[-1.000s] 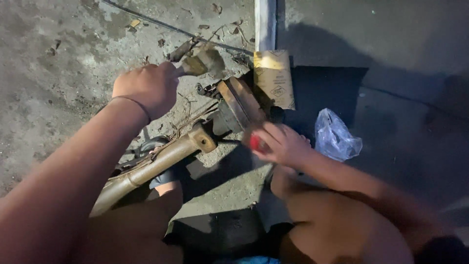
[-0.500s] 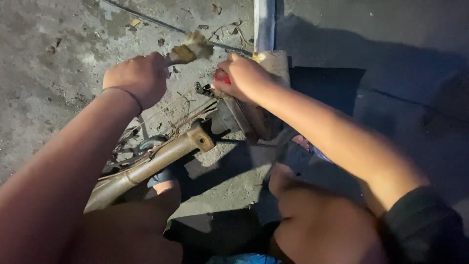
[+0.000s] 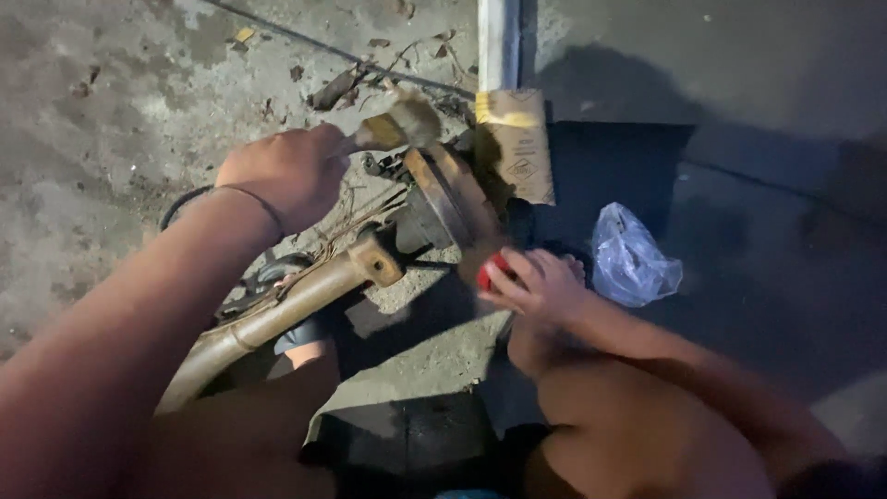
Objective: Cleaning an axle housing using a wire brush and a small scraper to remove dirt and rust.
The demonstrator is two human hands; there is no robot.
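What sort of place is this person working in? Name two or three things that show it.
Probably an outdoor, ground-level repair spot: a rough, stained concrete floor strewn with debris, a rusty brown metal axle-like part lying on it, and a crumpled clear plastic bag nearby.

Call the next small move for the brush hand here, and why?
Probably bring the paintbrush in the left hand down onto the rusty round metal part. Its bristles hang just above that part, not touching it, while the right hand holds a small red thing low beside it, out of the way.

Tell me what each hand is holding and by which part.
Left hand grips a brush by its handle; right hand pinches a small red object, mostly hidden.
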